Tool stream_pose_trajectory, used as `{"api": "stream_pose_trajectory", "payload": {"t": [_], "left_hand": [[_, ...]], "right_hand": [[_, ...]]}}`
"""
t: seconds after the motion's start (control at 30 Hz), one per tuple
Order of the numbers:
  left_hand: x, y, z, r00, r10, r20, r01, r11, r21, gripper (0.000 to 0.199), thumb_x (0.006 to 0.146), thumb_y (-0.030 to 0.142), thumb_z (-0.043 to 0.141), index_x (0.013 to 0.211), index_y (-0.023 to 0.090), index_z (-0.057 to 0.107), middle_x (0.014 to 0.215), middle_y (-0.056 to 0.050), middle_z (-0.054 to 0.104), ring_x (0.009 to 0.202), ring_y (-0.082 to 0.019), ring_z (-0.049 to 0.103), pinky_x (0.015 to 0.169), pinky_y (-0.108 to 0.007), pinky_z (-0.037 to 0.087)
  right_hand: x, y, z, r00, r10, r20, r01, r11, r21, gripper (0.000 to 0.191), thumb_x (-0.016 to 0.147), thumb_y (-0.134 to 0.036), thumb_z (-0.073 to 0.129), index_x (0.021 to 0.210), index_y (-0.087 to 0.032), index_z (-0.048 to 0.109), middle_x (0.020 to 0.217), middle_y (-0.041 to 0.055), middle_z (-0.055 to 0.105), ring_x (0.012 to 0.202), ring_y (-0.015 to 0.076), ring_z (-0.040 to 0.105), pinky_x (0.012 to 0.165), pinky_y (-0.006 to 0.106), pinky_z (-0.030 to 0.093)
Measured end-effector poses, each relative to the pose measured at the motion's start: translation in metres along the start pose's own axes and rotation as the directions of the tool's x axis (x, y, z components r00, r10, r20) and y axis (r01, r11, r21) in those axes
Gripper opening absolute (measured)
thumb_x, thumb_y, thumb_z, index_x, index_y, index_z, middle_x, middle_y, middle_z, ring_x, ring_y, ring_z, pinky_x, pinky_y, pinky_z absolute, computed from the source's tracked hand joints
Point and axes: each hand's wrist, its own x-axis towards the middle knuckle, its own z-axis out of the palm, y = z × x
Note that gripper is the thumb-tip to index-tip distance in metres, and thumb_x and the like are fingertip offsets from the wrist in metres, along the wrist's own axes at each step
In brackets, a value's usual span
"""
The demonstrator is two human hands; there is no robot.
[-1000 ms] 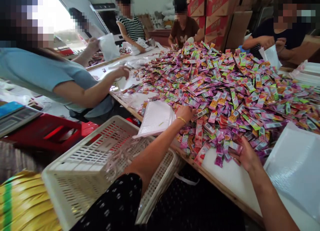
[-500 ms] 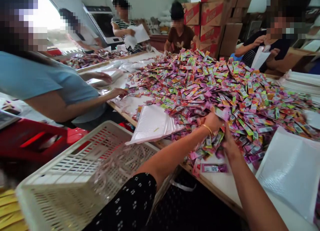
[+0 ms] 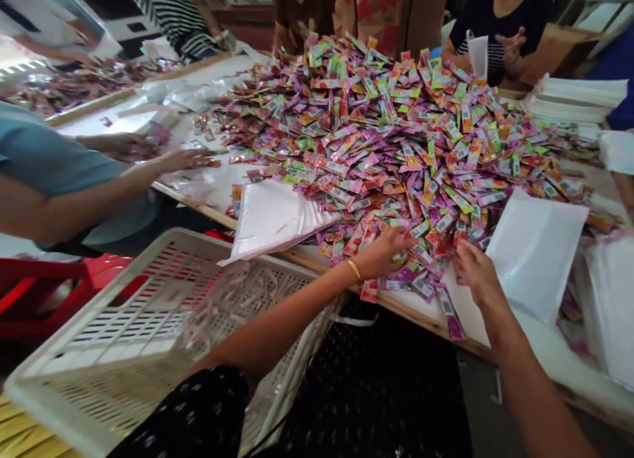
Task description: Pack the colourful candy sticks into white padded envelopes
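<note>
A large heap of small colourful sachets [image 3: 376, 134] covers the table. My left hand [image 3: 384, 252], with a gold bracelet at the wrist, reaches over the heap's near edge, its fingers apart and touching sachets. To its right, my right hand [image 3: 473, 266] is at the same edge with its fingers bent around a reddish sachet. Between and below the hands, several sachets lie near the table edge, one purple sachet [image 3: 448, 310] reaching over it. White padded envelopes [image 3: 277, 217] lie left of my left hand, and another white envelope [image 3: 537, 250] lies right of my right hand.
A white plastic crate [image 3: 133, 312] stands below the table at the left, holding clear plastic scraps. Beside it is a red stool [image 3: 44, 289]. A person in blue [image 3: 74, 180] works at the left; other people stand across the table. Envelope stacks [image 3: 574, 98] lie at the right.
My hands have moved apart and nearer the table edge. The view has tilted down and turned right. The purple sachet now reaches over the edge.
</note>
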Motion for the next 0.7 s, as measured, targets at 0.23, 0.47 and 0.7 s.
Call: {"api": "stream_pose_trajectory", "payload": {"t": [0.23,0.47,0.7], "left_hand": [[0.01,0.008,-0.025,0.985,-0.137,-0.109,0.152,0.977,0.15,0.035,0.091,0.016,0.046,0.12,0.014,0.067,0.122,-0.012,0.064,0.117,-0.021,0.055,0.11,-0.032,0.039],[0.111,0.027,0.018,0.896,-0.421,0.139,0.399,0.903,0.159,0.056,0.078,0.046,0.072,0.117,0.007,0.066,0.121,-0.023,0.066,0.115,-0.035,0.062,0.096,-0.041,0.05],[0.129,0.013,0.026,0.894,-0.44,0.081,0.447,0.888,-0.106,0.025,0.075,0.018,0.067,0.096,0.007,0.073,0.097,-0.016,0.074,0.096,-0.028,0.069,0.085,-0.036,0.055]], "right_hand": [[-0.075,0.036,0.001,0.904,-0.361,0.229,0.407,0.565,-0.717,0.048,0.084,-0.042,0.061,0.125,-0.016,0.061,0.126,0.0174,0.058,0.117,0.0335,0.053,0.101,0.047,0.046],[-0.04,0.037,0.017,0.896,-0.349,0.275,0.422,0.474,-0.773,0.031,0.085,-0.029,0.059,0.112,-0.014,0.065,0.114,0.0164,0.061,0.109,0.0298,0.056,0.097,0.042,0.046],[0.005,0.009,0.004,0.994,-0.065,0.087,0.107,0.712,-0.694,0.044,0.088,-0.041,0.06,0.121,-0.013,0.062,0.11,0.0137,0.07,0.106,0.0261,0.066,0.09,0.035,0.048]]}}
